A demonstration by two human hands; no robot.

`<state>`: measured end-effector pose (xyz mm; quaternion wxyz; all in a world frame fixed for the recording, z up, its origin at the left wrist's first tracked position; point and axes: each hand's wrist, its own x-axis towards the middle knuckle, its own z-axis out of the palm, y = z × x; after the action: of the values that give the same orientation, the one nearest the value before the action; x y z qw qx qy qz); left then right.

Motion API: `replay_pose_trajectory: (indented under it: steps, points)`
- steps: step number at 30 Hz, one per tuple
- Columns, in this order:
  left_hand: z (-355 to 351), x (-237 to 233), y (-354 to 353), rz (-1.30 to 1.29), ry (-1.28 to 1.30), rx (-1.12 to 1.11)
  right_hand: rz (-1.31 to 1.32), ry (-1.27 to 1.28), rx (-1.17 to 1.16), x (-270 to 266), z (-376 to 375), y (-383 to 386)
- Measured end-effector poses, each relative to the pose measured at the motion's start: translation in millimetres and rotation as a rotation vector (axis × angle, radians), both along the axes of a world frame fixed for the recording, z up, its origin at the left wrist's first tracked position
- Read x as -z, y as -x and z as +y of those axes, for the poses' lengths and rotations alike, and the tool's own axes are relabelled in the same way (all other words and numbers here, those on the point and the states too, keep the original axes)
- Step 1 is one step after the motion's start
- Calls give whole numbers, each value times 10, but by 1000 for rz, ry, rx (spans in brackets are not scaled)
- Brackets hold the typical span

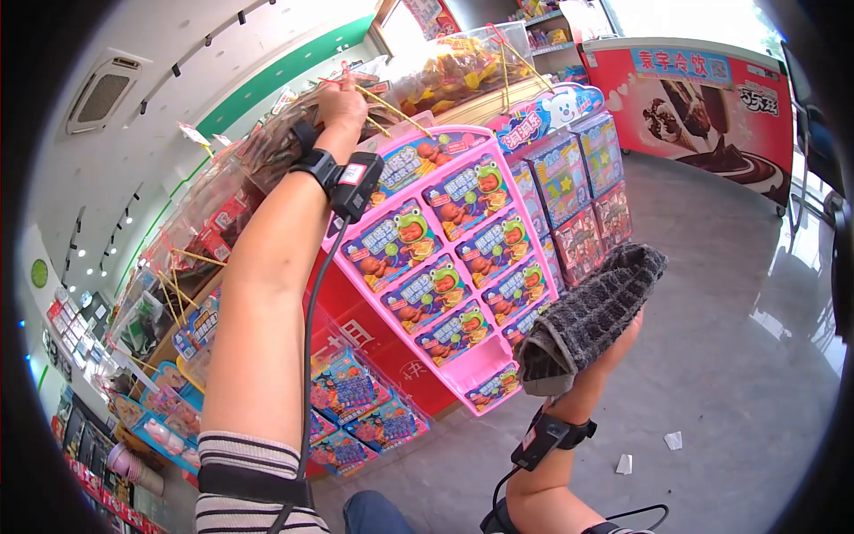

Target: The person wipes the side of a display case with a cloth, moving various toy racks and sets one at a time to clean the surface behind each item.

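My left hand is raised above the top of a pink display rack, its fingers closed near the clear bins of packaged snacks. A thin yellow rod runs right beside those fingers; what they grip, if anything, I cannot make out. Boxed toys with a frog-hooded baby doll fill most of the rack's slots. In my right hand is a folded dark grey towel, held up to the right of the rack. The towel hides most of the fingers.
Hanging packets are just right of the pink rack. Farther back stands a red ice-cream freezer. Blue packets hang low on the red counter front. Paper scraps lie on the grey floor.
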<state>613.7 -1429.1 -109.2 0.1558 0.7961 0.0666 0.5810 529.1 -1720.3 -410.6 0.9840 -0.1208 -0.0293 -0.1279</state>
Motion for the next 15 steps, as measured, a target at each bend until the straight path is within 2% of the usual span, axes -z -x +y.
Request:
replay_pose_trajectory:
  steps: [1, 2, 3, 5, 8, 9, 11, 13, 15]
  points:
    - [35, -51, 22, 8, -128, -140, 10, 11, 7, -39, 26, 5]
    - [76, -49, 47, 60, -170, -143, 23, 19, 17, -99, 54, 3]
    - [58, -60, 76, 49, -296, -295, 34, -22, -1, -136, 74, -2]
    - [11, -46, 86, -9, -315, -281, 60, -96, -37, -163, 97, -22]
    - [-160, -86, 220, 142, -68, -82, 26, -89, -80, -250, 118, -5]
    - [-274, -75, 292, 194, 274, 185, 29, -65, -69, -282, 104, -31]
    - [-474, -85, 507, 241, 561, 461, 50, -13, -43, -432, 73, -106]
    - [-459, -193, 668, 383, 791, 645, 33, 23, -49, -617, 98, -282]
    - [-327, -267, 734, 503, 815, 745, 66, 9, -58, -700, 178, -530]
